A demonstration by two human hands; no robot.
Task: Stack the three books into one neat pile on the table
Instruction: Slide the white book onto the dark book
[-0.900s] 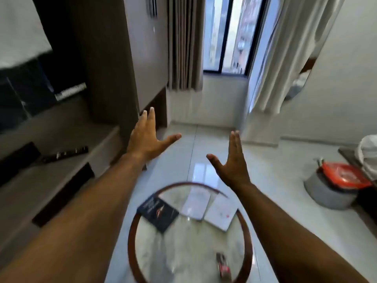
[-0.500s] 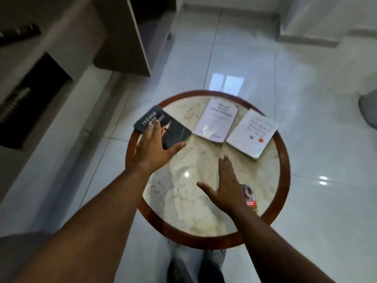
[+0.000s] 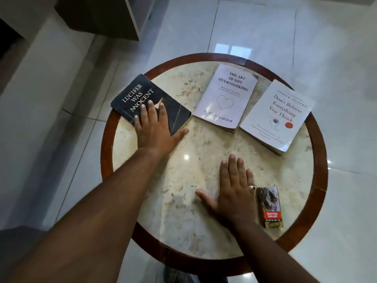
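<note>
Compared with half a second ago, the view sits closer over the round marble table (image 3: 204, 160) with its wooden rim, and the left hand (image 3: 153, 127) has slid farther onto the black book (image 3: 142, 97); its fingers lie flat and slightly spread on the near half of the cover, thumb out on the marble, clamping nothing. The right hand (image 3: 234, 188) stays flat on the tabletop near the near-right edge, fingers extended and close together, a ring on one finger, just beside a small printed carton (image 3: 270, 207) whose text is unreadable.

The three books lie unstacked in an arc along the far side. The black book, far left, reads "LUCIFER WAS INNOCENT"; its long axis runs from far left to near right. The middle white book (image 3: 226, 94) reads "THE ART OF NOT OVERTHINKING" with "KAPOOR" below a heart outline, long axis roughly near to far. The right white book (image 3: 279, 113) reads "Don't Believe Everything You Think", tilted clockwise.
</note>
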